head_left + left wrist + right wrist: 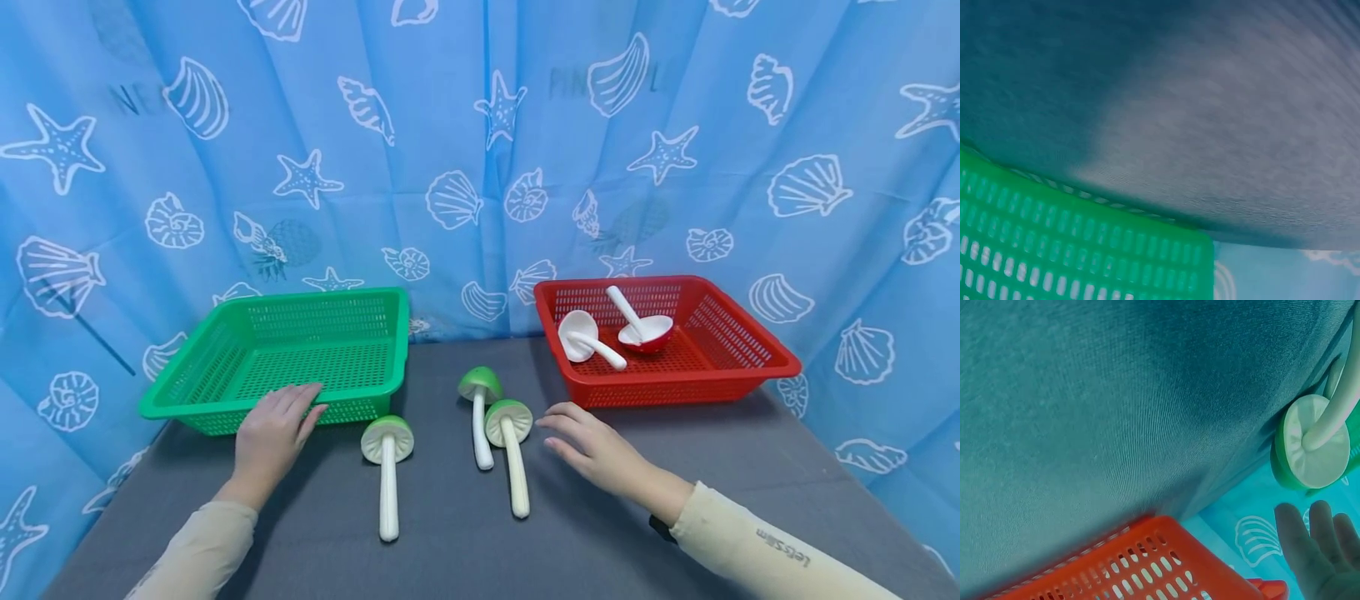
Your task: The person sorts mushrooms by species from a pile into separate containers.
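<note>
1. Left front mushroom piece (387, 492): green-capped; laid on the grey table (450, 550), its stem turned toward the person, seemingly for easy reach.
2. Right front mushroom piece (515, 467): green-capped; similarly aligned. Whether its cap is touched by the next item cannot be told.
3. Right hand (592, 446): held palm-down beside item 2's cap, fingers loosely extended; nothing is grasped. By this position, closeness to the cap appears to be favoured.
4. Left hand (273, 442): placed at the near rim of the green basket (352, 408), fingers relaxed, nothing gripped; firm contact cannot be confirmed. The basket could be steadied from there.
5. Rear mushroom piece (479, 417): green-capped; laid between the two baskets, stem likewise turned nearward.
6. Green basket: set at the left; no piece is seen inside.
7. Red basket (675, 392): set at the right; two red-and-white pieces (645, 331) are contained, apparently grouped by colour.
8. Blue curtain (450, 275): hung behind, as a backdrop.
</note>
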A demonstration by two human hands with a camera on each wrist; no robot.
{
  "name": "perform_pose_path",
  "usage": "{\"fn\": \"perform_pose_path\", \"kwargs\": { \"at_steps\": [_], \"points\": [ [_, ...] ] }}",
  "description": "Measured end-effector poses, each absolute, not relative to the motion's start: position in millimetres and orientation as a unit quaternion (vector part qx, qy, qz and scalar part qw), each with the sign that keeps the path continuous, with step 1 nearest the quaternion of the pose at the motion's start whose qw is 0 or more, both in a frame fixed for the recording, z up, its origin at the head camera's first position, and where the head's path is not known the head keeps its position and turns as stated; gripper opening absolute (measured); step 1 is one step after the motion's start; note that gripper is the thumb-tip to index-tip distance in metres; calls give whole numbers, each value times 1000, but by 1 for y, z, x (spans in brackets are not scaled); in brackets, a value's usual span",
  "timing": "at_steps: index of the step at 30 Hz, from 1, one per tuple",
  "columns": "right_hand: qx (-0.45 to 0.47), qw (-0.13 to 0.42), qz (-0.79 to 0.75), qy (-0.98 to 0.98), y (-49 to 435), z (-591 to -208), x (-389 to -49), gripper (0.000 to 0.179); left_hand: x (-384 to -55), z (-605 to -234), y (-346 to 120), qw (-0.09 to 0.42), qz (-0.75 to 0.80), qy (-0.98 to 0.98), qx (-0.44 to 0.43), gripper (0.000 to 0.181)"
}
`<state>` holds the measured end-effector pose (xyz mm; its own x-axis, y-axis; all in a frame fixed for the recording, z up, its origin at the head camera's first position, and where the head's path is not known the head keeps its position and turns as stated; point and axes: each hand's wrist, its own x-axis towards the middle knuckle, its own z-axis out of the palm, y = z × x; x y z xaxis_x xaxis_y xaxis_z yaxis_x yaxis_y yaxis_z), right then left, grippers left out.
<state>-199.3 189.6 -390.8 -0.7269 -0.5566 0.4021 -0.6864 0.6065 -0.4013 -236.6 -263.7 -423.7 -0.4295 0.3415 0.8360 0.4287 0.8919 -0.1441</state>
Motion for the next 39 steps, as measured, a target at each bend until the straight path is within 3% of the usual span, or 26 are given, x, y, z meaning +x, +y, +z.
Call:
{"fn": "perform_pose_path", "kwargs": {
  "at_steps": [8, 17, 24, 33, 39],
  "points": [
    [344, 87, 296, -887, 189, -394, -200, 25, -240, -415, -279, 404, -152, -853, -294, 59],
    [303, 6, 376, -876, 187, -396, -203, 31, -244, -418, -279, 421, -170, -840, -298, 54],
    [201, -118, 504, -832, 174, -395, -203, 42, -245, -419, -278, 427, -174, -838, -293, 55],
    [20, -211, 593, -777, 157, -394, -211, 44, -246, -419, -281, 411, -175, -845, -294, 56],
    [-11, -241, 617, -749, 147, -400, -217, 47, -243, -417, -282, 385, -194, -856, -284, 57]
  ]
}}
